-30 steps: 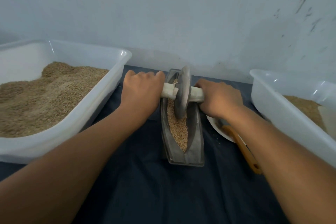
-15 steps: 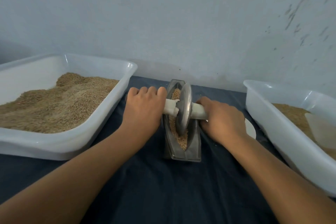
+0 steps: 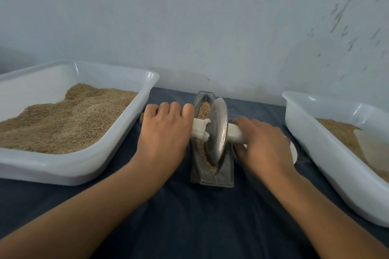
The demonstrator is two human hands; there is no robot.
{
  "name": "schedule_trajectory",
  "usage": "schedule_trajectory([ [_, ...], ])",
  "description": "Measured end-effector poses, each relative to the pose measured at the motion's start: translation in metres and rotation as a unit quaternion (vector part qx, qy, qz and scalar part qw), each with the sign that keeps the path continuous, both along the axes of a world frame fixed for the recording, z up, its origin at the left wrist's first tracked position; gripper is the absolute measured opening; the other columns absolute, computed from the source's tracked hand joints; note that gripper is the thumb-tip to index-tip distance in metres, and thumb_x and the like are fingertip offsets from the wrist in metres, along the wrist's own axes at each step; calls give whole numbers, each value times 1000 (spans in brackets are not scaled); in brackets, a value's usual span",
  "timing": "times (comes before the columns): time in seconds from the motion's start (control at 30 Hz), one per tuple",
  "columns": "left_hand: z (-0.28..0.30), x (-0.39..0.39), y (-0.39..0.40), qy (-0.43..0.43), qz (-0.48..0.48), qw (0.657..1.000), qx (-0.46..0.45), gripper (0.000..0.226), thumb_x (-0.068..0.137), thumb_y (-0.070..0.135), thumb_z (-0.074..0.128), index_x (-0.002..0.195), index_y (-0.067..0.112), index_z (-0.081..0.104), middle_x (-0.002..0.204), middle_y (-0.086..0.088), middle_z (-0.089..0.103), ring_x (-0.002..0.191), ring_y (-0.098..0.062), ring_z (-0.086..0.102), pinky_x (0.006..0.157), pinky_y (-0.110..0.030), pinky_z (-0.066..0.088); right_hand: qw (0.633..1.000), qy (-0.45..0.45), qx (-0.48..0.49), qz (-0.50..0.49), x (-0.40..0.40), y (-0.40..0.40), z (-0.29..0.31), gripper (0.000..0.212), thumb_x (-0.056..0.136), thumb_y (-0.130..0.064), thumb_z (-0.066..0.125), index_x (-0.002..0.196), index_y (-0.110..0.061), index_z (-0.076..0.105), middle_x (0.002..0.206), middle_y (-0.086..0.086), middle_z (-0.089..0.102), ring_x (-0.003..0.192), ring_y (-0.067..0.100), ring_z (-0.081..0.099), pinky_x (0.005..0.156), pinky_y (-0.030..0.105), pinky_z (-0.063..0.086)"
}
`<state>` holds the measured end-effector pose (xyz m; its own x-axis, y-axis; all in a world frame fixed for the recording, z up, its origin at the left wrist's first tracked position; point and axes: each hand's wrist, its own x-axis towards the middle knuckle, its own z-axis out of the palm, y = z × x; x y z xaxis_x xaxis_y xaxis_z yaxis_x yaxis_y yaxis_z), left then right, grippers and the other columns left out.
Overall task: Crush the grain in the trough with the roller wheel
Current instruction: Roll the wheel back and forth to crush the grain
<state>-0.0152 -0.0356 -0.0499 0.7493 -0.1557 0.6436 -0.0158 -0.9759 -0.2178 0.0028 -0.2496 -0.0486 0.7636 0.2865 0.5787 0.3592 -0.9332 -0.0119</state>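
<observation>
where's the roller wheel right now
In the head view the roller wheel stands on edge in the grain-filled metal trough at centre, between the left hand and right hand, which grip its white axle.

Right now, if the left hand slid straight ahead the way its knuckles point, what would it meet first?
Probably only dark blue cloth, then the pale wall. The left hand points between the white grain tub and grey metal trough; depth is unclear.

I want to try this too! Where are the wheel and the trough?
roller wheel [image 3: 216,130], head view, on the flat metal disc face.
trough [image 3: 212,180], head view, on its near end wall.
</observation>
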Motion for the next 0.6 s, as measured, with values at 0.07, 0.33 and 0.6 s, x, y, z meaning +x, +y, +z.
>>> schedule_trajectory([
  [0.07, -2, 0, 4, 6, -9, 1000, -19, 37, 81, 17, 62, 93, 22, 27, 85, 3, 44, 75, -19, 41, 72, -34, 28, 1000, -20, -9, 2, -1, 1, 2, 31, 81, -26, 73, 111, -27, 67, 89, -3, 65, 81, 29, 59, 67, 37, 32],
  [0.33, 5, -11, 9, -23, -64, 996, -53, 30, 70, 12, 65, 88, 22, 42, 78, 5, 47, 70, -21, 46, 69, -34, 24, 998, -61, 29, 11, -9, -1, 0, 30, 73, -17, 79, 100, -24, 69, 80, -4, 59, 75, 28, 57, 67, 37, 32],
  [0.6, 10, -20, 12, -46, -76, 993, -76, 30, 63, 10, 65, 89, 21, 52, 77, 5, 50, 70, -24, 50, 70, -34, 22, 996, -76, 31, 23, -18, -1, 5, 34, 72, -17, 79, 103, -28, 70, 84, -6, 61, 77, 26, 57, 69, 38, 35],
])
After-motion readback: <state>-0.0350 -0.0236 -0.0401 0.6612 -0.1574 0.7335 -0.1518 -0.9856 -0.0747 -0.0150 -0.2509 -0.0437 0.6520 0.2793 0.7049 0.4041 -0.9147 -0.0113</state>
